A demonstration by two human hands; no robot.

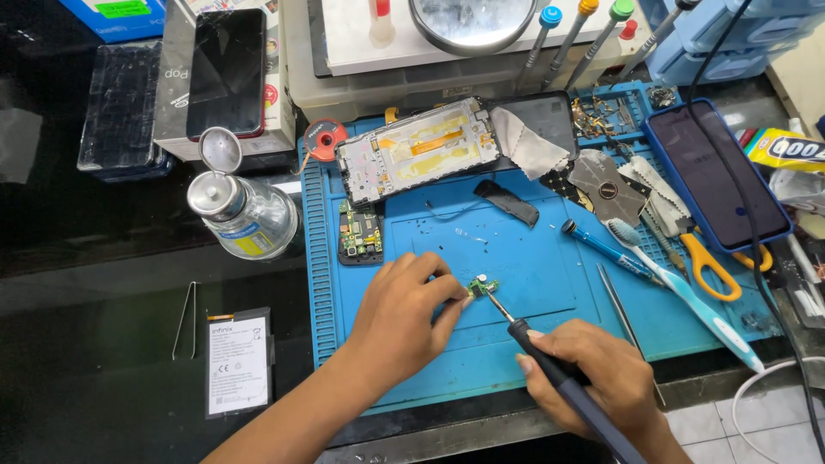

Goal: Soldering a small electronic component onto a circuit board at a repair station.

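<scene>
A small green circuit board [481, 286] lies on the blue work mat [533, 258]. My left hand [402, 320] pins it down with the fingertips. My right hand [593, 378] grips a soldering iron [550, 365] like a pen, its metal tip touching the small board. An opened phone frame [418, 150] lies at the mat's far edge, with a larger green board [360, 232] just below it.
A lidded glass bottle [245, 215] stands left of the mat, with a battery [238, 361] and tweezers [183, 320] nearer me. A phone in a blue case [718, 172], scissors [713, 266], a toothbrush [687, 292], a screwdriver [606, 249] and more tweezers [623, 309] lie right.
</scene>
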